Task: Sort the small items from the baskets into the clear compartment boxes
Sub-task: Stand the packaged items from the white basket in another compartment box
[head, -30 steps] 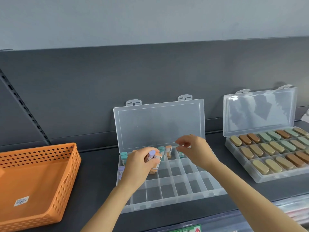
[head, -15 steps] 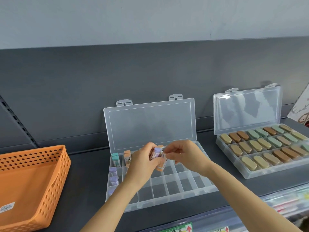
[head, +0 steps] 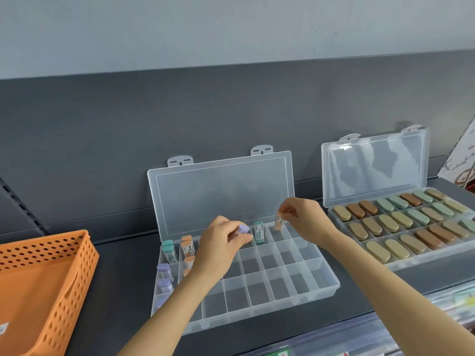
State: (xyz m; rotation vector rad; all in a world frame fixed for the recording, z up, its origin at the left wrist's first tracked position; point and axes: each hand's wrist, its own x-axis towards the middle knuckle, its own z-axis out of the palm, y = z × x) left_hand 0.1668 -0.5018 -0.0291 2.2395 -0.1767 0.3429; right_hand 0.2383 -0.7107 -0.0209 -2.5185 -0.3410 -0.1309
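While my left hand (head: 222, 249) curls its fingers (head: 241, 239) round one purple eraser (head: 243, 229) above the open clear box (head: 322, 287), my right hand (head: 307, 222) pinches one orange eraser (head: 279, 222) upright, long axis vertical, over the back row, just beside one teal eraser (head: 258, 232) standing upright in its compartment.

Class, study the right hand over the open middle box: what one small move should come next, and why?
Probably lower the orange item straight down into the back-row cell beneath it. The right hand pinches it upright just above the clear box, just right of the standing green item, and that cell looks unfilled. The left hand holds a purple item.
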